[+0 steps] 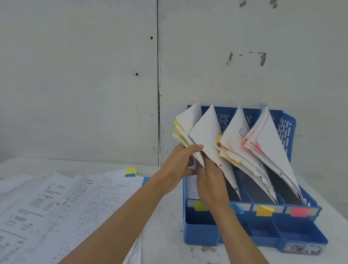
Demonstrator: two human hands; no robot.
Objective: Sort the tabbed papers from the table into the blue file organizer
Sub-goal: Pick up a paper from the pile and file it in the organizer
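The blue file organizer (281, 232) stands on the table against the wall, its slots marked by coloured notes: green, blue, yellow, pink. Paper stacks lean in each slot. My left hand (178, 162) grips the yellow-green tabbed stack (182, 130) in the leftmost slot, thumb on top. My right hand (210, 183) holds the white sheet (206, 134) of the second slot from below, fingers curled round its lower edge. The orange-tabbed stack (235, 143) and pink-tabbed stack (268, 143) lean in the two right slots. Loose tabbed papers (58, 204) lie spread on the table at left.
A yellow and a blue tab (130, 172) stick out at the far edge of the loose papers. The white table (165, 251) is stained in front of the organizer. A grey wall stands right behind the table.
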